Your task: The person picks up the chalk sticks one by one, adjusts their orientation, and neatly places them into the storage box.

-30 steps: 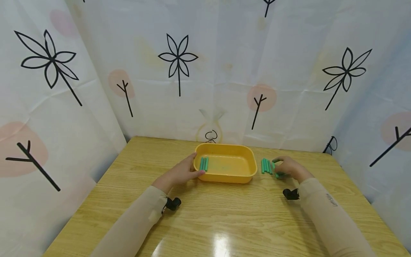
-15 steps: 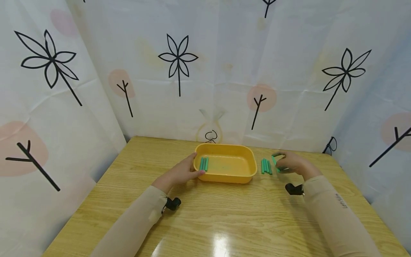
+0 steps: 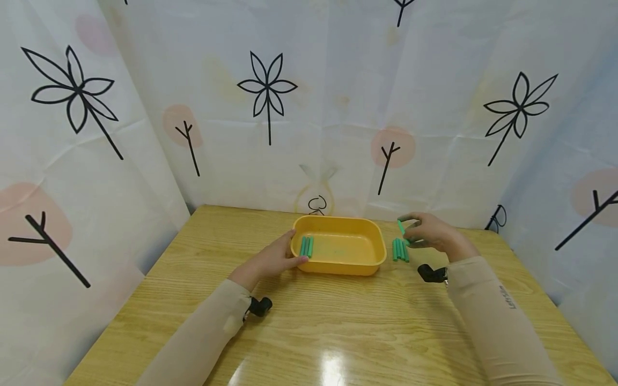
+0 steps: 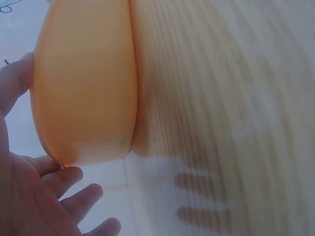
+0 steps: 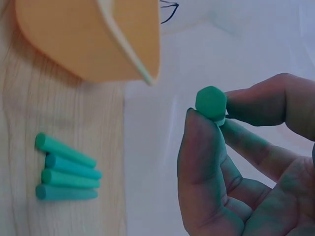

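Observation:
My left hand [image 3: 270, 260] grips the left end of a yellow plastic tub [image 3: 350, 267], its thumb on the near side; in the left wrist view the tub wall [image 4: 88, 88] sits between thumb and fingers. Inside the tub, at its left end, lie three green chalk sticks [image 3: 307, 246] side by side. To the tub's right, my right hand [image 3: 429, 233] pinches one green chalk stick [image 5: 210, 102] above the table, seen end-on in the right wrist view. Green dust coats those fingers. Below it, several green chalk sticks [image 5: 71, 178] lie in a row on the table.
The wooden table [image 3: 309, 316] reaches back to a white printed curtain [image 3: 338, 107] that also hangs on both sides. A black wrist camera [image 3: 260, 306] sticks out from the left sleeve, another camera [image 3: 431, 273] from the right.
My right hand has lifted a chalk stick off the table and carried it slightly left, over the row of sticks. My left hand and the tub have stayed in place.

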Demonstrator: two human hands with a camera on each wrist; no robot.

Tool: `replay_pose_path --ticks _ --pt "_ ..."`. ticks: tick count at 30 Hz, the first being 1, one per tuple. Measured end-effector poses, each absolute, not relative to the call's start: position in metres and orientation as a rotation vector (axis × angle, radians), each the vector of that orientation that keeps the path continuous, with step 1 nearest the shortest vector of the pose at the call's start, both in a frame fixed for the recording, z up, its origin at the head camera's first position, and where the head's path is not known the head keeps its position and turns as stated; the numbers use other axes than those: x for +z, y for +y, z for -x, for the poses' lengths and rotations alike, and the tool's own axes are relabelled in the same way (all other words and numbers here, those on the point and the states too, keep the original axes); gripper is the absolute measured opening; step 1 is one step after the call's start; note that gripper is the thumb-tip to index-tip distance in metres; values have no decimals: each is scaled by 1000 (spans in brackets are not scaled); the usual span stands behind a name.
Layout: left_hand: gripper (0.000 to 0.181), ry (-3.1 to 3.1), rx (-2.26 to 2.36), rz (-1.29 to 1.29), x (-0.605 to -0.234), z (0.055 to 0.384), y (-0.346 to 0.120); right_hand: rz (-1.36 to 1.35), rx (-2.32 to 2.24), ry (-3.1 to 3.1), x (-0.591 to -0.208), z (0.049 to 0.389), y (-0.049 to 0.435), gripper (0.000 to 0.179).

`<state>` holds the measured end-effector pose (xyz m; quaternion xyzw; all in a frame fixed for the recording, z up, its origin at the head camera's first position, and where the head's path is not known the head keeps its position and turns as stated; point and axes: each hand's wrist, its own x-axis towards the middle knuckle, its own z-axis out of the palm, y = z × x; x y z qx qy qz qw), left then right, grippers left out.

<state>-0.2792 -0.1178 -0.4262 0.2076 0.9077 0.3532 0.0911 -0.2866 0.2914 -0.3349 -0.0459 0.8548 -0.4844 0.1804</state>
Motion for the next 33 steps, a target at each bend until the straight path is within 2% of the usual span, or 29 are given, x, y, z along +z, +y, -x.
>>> replay_pose_path --ticks 15,33 --pt "102 2693 1044 -603 -428 280 -118 154 -1497 2358 -327 292 255 64" --pt "103 2686 1044 -612 -425 278 -119 191 -1681 2279 -343 305 194 61"
